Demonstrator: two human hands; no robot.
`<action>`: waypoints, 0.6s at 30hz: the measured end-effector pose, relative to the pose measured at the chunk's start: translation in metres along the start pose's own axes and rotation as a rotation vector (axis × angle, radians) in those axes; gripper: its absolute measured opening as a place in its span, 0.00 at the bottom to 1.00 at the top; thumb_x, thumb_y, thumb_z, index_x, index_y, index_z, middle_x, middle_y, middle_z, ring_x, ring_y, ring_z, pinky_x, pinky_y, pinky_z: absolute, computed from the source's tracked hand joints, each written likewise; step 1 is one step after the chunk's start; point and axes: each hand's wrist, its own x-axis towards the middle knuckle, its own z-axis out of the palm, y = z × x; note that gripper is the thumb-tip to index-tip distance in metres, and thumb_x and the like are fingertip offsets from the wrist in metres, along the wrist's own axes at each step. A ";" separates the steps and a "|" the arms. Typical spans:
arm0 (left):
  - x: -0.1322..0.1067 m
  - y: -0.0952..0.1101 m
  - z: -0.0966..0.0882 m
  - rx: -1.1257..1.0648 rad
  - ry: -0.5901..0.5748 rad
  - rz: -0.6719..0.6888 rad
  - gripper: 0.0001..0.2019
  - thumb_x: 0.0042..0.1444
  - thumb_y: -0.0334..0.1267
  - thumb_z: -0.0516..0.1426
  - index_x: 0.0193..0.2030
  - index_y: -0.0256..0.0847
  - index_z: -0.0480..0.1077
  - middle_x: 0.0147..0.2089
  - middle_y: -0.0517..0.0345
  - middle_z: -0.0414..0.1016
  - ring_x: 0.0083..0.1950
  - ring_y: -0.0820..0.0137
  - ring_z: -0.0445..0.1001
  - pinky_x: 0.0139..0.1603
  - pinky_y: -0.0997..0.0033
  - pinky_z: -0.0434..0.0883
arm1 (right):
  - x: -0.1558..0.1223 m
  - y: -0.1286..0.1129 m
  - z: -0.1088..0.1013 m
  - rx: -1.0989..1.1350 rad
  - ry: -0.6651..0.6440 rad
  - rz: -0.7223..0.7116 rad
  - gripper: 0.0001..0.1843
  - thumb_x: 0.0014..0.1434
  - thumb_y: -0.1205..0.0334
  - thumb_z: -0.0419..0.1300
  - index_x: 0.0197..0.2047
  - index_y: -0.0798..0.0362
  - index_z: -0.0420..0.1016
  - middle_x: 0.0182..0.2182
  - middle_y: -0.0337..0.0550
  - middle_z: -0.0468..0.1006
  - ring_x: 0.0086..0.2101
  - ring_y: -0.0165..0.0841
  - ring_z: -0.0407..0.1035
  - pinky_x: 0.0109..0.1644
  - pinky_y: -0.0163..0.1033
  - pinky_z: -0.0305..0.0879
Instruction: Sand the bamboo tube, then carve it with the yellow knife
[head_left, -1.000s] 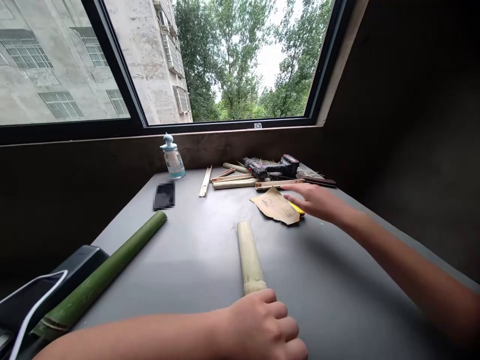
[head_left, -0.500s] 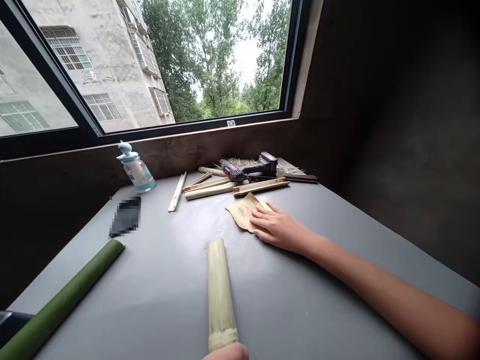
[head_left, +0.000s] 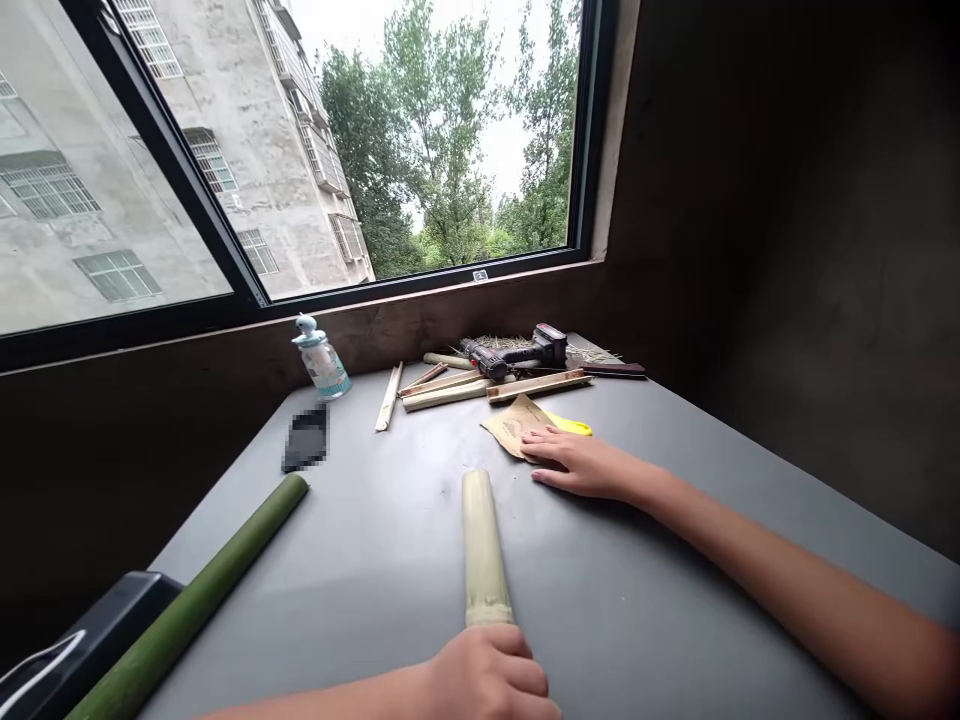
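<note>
Left hand seems closed on peeled bamboo, flat right hand on brown paper, drill beyond.

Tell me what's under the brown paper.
A yellow object pokes out from under the far edge of the brown paper; the rest is covered, so what it is cannot be seen.

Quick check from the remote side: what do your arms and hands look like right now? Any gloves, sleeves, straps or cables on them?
Both are bare: the left hand and right hand wear no gloves, and no ring shows. The left forearm and right forearm show no sleeve, watch, strap, cable or marking.
</note>
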 end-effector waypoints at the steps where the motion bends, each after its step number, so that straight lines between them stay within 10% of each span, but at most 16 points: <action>1: 0.001 -0.001 0.001 0.003 0.028 0.019 0.20 0.65 0.35 0.52 0.23 0.39 0.50 0.20 0.68 0.54 0.21 0.75 0.51 0.28 0.73 0.58 | -0.001 0.002 -0.001 0.002 -0.008 0.000 0.22 0.67 0.52 0.55 0.60 0.51 0.68 0.61 0.50 0.67 0.59 0.43 0.64 0.63 0.56 0.62; 9: 0.005 -0.004 0.001 0.045 0.069 0.113 0.12 0.66 0.33 0.51 0.29 0.41 0.58 0.22 0.68 0.60 0.23 0.73 0.55 0.26 0.69 0.53 | 0.013 -0.007 0.016 -0.084 0.074 0.073 0.18 0.66 0.55 0.57 0.56 0.54 0.69 0.53 0.48 0.71 0.48 0.37 0.70 0.52 0.49 0.71; 18: -0.008 -0.008 0.020 0.020 -0.212 0.078 0.04 0.65 0.38 0.53 0.38 0.42 0.65 0.25 0.67 0.63 0.25 0.75 0.61 0.27 0.71 0.58 | 0.031 -0.053 -0.004 -0.086 0.283 -0.106 0.14 0.68 0.57 0.55 0.51 0.56 0.71 0.46 0.47 0.75 0.42 0.33 0.72 0.47 0.45 0.72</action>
